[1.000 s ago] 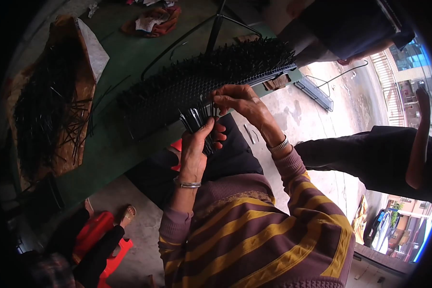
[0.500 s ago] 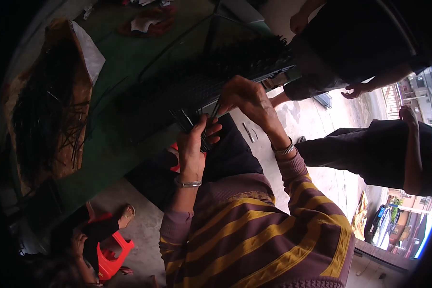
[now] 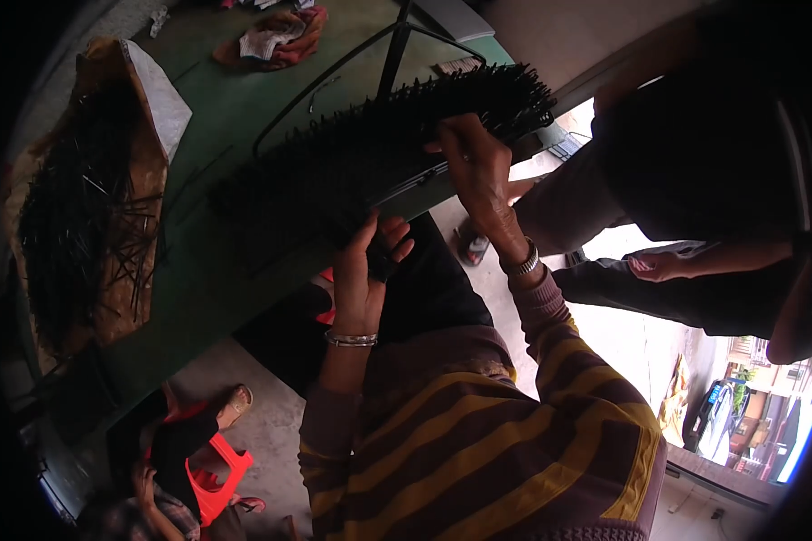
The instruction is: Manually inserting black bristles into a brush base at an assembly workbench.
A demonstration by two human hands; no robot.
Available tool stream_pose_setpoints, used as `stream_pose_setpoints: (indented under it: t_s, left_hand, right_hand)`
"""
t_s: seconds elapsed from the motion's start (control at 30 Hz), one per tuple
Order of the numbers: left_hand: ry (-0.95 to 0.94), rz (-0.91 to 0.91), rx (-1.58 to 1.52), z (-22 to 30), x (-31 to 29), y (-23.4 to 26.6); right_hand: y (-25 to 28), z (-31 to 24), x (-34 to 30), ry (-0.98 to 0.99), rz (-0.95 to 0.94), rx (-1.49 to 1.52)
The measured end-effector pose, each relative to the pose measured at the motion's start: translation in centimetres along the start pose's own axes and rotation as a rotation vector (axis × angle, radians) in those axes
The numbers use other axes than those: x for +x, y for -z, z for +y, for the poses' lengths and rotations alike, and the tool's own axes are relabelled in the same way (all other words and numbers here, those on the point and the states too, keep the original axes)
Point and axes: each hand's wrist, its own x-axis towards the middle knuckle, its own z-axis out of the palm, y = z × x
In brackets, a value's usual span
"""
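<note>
My left hand (image 3: 363, 270) is curled round a bundle of thin black sticks (image 3: 381, 266), mostly lost in shadow. It is just below the near edge of a long dark rack (image 3: 406, 187), in which many black sticks (image 3: 361, 126) stand close together like bristles. My right hand (image 3: 478, 171) is over the right part of the rack, fingers pinched together at the sticks. Whatever is between those fingertips is too dark to make out.
An opened brown carton (image 3: 140, 270) of loose black sticks lies at the left of the green table (image 3: 203, 171). A reddish cloth bundle (image 3: 289, 41) and a black metal frame (image 3: 392, 59) are behind the rack. People stand at right; another sits by a red stool (image 3: 212, 487).
My right hand has moved from beside my left hand up and away to the rack. My left hand stays nearly in place. The people at right have shifted.
</note>
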Motion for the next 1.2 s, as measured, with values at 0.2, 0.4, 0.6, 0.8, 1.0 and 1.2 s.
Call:
stream_pose_setpoints:
  t_s: [0.2, 0.4, 0.6, 0.8, 1.0, 1.2]
  left_hand:
    - [0.029, 0.027, -0.071, 0.4, 0.0, -0.2]
    - [0.047, 0.119, 0.021, 0.5, -0.1, 0.0]
    - [-0.012, 0.038, -0.037, -0.1, 0.3, 0.7]
    - [-0.008, 0.073, 0.037, 0.5, -0.9, -0.7]
    - [0.014, 0.064, 0.071, 0.3, -1.3, -0.9]
    - [-0.018, 0.041, 0.161, 0.2, -1.5, -1.2]
  right_hand:
    - [-0.1, 0.0, 0.4, 0.031, -0.015, -0.009]
    - [-0.8, 0.4, 0.8, 0.149, -0.002, -0.213]
    - [-1.7, 0.8, 1.6, 0.183, 0.003, -0.301]
    - [-1.6, 0.6, 1.1, 0.205, 0.033, -0.354]
    - [-1.8, 0.8, 0.7, 0.258, 0.066, -0.529]
    - [-1.1, -0.8, -1.2, 0.136, -0.049, -0.213]
